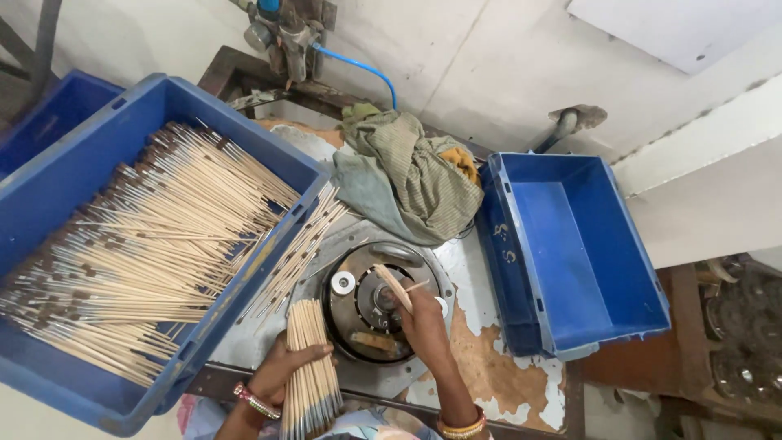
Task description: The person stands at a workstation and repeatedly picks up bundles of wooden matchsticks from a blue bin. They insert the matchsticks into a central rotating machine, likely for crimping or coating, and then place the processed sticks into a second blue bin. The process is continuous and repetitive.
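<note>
A big blue crate (49,244) sits on the left side, and it is tipped a little toward the person. It is full of thin wooden sticks (138,253) with dark ends. Most of these sticks lie side by side, and their long way runs from the near left up to the far right. Some loose sticks (297,253) spill over the crate's right edge onto the work table (489,367), which has peeling paint.

A second blue crate (570,253) stands on the right side of the table. Nothing shows inside it. A small part of a third blue box (57,110) peeks out at the far left.

A crumpled green and tan cloth (407,175) lies at the far side of the table, between the two big crates. A blue hose (358,69) runs along the wall behind it.

In the middle of the table is a round metal machine plate (366,305) with dark parts.

The left hand (285,367) is wrapped tight around a bundle of sticks (309,375). The bundle stands nearly straight up and down in the view, with its painted tips pointing near, toward the person.

The right hand (423,322) pinches one single stick (393,287) over the round plate. This stick slants, pointing far and to the left, with its near end in the fingers.

Both wrists wear bangles.
</note>
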